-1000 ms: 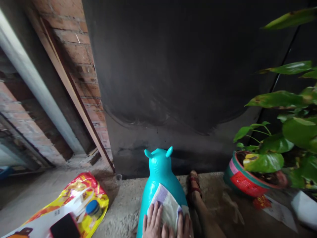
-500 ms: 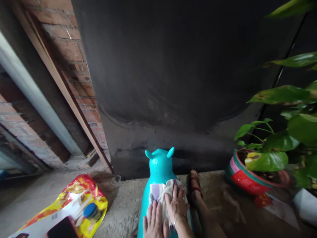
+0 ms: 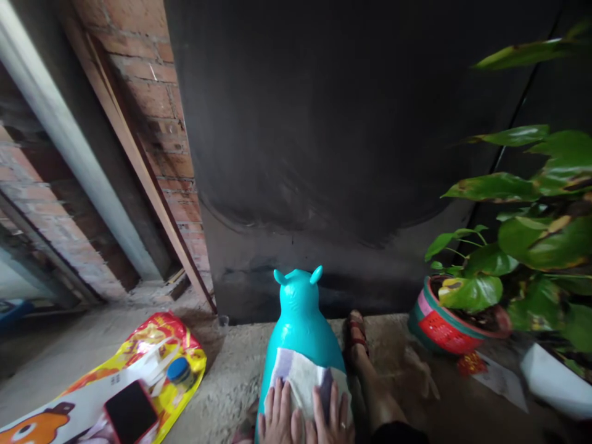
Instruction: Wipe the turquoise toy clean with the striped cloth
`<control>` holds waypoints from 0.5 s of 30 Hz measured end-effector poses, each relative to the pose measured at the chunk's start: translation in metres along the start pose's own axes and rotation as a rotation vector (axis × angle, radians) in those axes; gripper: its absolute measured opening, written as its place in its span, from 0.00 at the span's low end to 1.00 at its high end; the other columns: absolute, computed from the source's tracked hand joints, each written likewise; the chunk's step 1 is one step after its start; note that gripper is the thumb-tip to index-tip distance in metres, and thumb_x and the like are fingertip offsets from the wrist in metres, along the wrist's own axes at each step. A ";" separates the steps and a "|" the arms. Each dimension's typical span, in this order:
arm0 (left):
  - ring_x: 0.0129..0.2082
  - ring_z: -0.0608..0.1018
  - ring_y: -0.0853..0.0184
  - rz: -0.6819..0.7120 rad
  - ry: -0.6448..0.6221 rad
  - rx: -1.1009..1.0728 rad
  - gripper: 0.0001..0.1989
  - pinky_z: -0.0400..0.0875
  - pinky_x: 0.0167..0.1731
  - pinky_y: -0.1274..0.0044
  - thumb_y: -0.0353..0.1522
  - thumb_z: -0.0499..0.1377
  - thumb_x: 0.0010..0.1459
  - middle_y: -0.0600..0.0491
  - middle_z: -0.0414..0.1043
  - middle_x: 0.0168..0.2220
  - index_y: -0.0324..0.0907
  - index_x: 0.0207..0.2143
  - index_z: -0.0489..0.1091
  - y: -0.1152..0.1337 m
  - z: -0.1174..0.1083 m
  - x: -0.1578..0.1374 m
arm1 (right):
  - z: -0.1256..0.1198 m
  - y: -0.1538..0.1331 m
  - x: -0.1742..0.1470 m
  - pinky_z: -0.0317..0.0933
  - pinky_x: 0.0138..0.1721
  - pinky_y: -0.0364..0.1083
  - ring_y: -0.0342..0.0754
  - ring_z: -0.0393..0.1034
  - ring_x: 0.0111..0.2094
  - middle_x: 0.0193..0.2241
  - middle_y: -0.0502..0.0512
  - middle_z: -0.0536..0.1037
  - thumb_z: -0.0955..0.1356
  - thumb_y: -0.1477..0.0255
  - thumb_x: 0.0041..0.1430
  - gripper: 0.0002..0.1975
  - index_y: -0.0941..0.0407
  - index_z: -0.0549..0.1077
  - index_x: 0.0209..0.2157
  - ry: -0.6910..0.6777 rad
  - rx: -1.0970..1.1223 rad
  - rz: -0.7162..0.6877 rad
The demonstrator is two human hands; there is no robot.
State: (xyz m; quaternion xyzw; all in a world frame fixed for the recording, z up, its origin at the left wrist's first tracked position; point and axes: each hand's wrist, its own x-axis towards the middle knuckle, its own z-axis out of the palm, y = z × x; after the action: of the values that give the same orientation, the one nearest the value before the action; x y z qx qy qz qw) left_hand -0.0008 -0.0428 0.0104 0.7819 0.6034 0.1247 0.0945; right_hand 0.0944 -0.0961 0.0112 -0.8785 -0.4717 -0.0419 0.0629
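A glossy turquoise inflatable animal (image 3: pixel 300 308) with two small ears stands before me, its head toward the dark panel. Over its back lies a white cloth (image 3: pixel 303 373) with pale purple stripes, spread fairly flat. My left hand (image 3: pixel 277 418) rests on the cloth's near left part, fingers stretched out and palm down. Beside it, my right hand (image 3: pixel 330 420), with a ring on one finger, lies on the right part with its fingers apart. Both hands press on the cloth without gripping it; the wrists fall below the picture's edge.
Left on the concrete floor is a yellow and red plastic bag (image 3: pixel 185 330) with a phone (image 3: pixel 131 412) and a blue-lidded jar (image 3: pixel 180 372) on it. A potted plant (image 3: pixel 456 330) stands right, past my sandalled foot (image 3: pixel 357 330). A dark panel (image 3: pixel 324 154) rises ahead.
My right hand has drawn back toward me and now lies level with the left. The cloth is flatter and sits lower on the animal's back. The view has shifted slightly.
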 end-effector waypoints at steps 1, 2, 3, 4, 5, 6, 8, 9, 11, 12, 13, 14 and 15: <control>0.64 0.59 0.59 -0.018 -0.025 -0.018 0.26 0.62 0.57 0.59 0.35 0.39 0.62 0.49 0.51 0.65 0.42 0.61 0.57 0.001 -0.001 0.004 | -0.005 -0.002 0.007 0.62 0.46 0.68 0.69 0.52 0.61 0.60 0.57 0.61 0.60 0.59 0.61 0.23 0.42 0.62 0.58 -0.033 0.004 -0.007; 0.65 0.58 0.58 -0.043 -0.051 -0.036 0.27 0.61 0.58 0.59 0.35 0.39 0.62 0.49 0.50 0.66 0.42 0.62 0.56 0.002 -0.004 0.011 | -0.010 -0.004 0.015 0.61 0.47 0.70 0.69 0.50 0.62 0.62 0.56 0.58 0.60 0.60 0.61 0.24 0.41 0.60 0.59 -0.068 0.017 -0.012; 0.65 0.57 0.58 -0.071 -0.077 -0.053 0.27 0.60 0.58 0.58 0.35 0.39 0.62 0.49 0.48 0.66 0.42 0.62 0.55 0.004 -0.007 0.019 | -0.015 -0.006 0.025 0.59 0.48 0.71 0.68 0.48 0.63 0.63 0.55 0.55 0.59 0.60 0.62 0.24 0.39 0.58 0.60 -0.101 0.040 -0.020; 0.66 0.56 0.58 -0.097 -0.098 -0.069 0.27 0.58 0.59 0.57 0.36 0.38 0.62 0.49 0.47 0.67 0.42 0.63 0.54 0.007 -0.010 0.028 | -0.019 -0.007 0.036 0.57 0.49 0.72 0.68 0.46 0.63 0.65 0.54 0.53 0.58 0.60 0.62 0.25 0.38 0.55 0.61 -0.127 0.070 -0.028; 0.66 0.54 0.58 -0.123 -0.116 -0.084 0.27 0.56 0.60 0.56 0.36 0.37 0.63 0.49 0.45 0.67 0.42 0.63 0.52 0.009 -0.013 0.037 | -0.022 -0.009 0.048 0.55 0.50 0.72 0.68 0.44 0.64 0.65 0.53 0.50 0.58 0.59 0.63 0.25 0.37 0.53 0.61 -0.146 0.103 -0.034; 0.67 0.52 0.58 -0.145 -0.135 -0.098 0.28 0.55 0.61 0.55 0.37 0.36 0.63 0.49 0.43 0.68 0.41 0.64 0.50 0.011 -0.016 0.047 | -0.025 -0.011 0.059 0.54 0.51 0.72 0.67 0.42 0.65 0.66 0.53 0.47 0.57 0.59 0.64 0.25 0.36 0.51 0.62 -0.158 0.134 -0.039; 0.67 0.49 0.57 -0.173 -0.180 -0.126 0.29 0.52 0.62 0.55 0.39 0.35 0.64 0.49 0.40 0.69 0.41 0.65 0.47 0.015 -0.020 0.063 | -0.028 -0.016 0.081 0.52 0.53 0.73 0.67 0.38 0.65 0.67 0.52 0.42 0.55 0.59 0.65 0.25 0.36 0.48 0.62 -0.176 0.180 -0.042; 0.68 0.48 0.57 -0.186 -0.201 -0.136 0.29 0.52 0.62 0.54 0.40 0.34 0.64 0.48 0.39 0.69 0.40 0.65 0.45 0.016 -0.021 0.070 | -0.029 -0.019 0.091 0.51 0.53 0.73 0.67 0.37 0.66 0.67 0.52 0.41 0.55 0.59 0.65 0.25 0.36 0.47 0.63 -0.187 0.195 -0.036; 0.68 0.46 0.56 -0.199 -0.228 -0.145 0.30 0.51 0.61 0.53 0.40 0.34 0.64 0.48 0.38 0.69 0.40 0.66 0.44 0.017 -0.023 0.078 | -0.030 -0.024 0.106 0.49 0.53 0.74 0.67 0.35 0.66 0.68 0.53 0.39 0.56 0.58 0.65 0.25 0.35 0.46 0.63 -0.219 0.217 -0.024; 0.68 0.46 0.56 -0.196 -0.233 -0.150 0.30 0.51 0.61 0.53 0.41 0.34 0.64 0.48 0.38 0.69 0.40 0.66 0.43 0.018 -0.024 0.081 | -0.031 -0.026 0.111 0.48 0.53 0.74 0.67 0.35 0.66 0.68 0.53 0.38 0.56 0.57 0.65 0.26 0.35 0.46 0.63 -0.233 0.227 -0.020; 0.68 0.46 0.56 -0.194 -0.232 -0.156 0.30 0.51 0.61 0.53 0.41 0.34 0.64 0.48 0.38 0.69 0.39 0.66 0.43 0.018 -0.025 0.083 | -0.031 -0.028 0.115 0.48 0.53 0.75 0.68 0.34 0.66 0.68 0.53 0.38 0.56 0.56 0.65 0.26 0.34 0.46 0.63 -0.240 0.237 -0.015; 0.68 0.46 0.56 -0.194 -0.233 -0.167 0.31 0.51 0.61 0.53 0.41 0.33 0.64 0.48 0.38 0.69 0.39 0.66 0.43 0.018 -0.026 0.084 | -0.031 -0.029 0.117 0.47 0.53 0.75 0.68 0.34 0.66 0.68 0.53 0.37 0.56 0.56 0.65 0.26 0.34 0.45 0.63 -0.242 0.248 -0.012; 0.68 0.46 0.56 -0.194 -0.234 -0.183 0.31 0.51 0.61 0.53 0.41 0.33 0.64 0.47 0.37 0.69 0.39 0.66 0.43 0.019 -0.028 0.084 | -0.032 -0.030 0.116 0.46 0.53 0.75 0.68 0.33 0.66 0.68 0.53 0.36 0.56 0.55 0.64 0.26 0.34 0.45 0.63 -0.242 0.258 -0.008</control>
State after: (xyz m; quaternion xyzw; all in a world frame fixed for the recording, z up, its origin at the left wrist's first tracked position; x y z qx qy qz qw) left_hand 0.0279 0.0339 0.0496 0.7172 0.6473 0.0774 0.2465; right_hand 0.1335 0.0111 0.0600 -0.8599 -0.4808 0.1247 0.1176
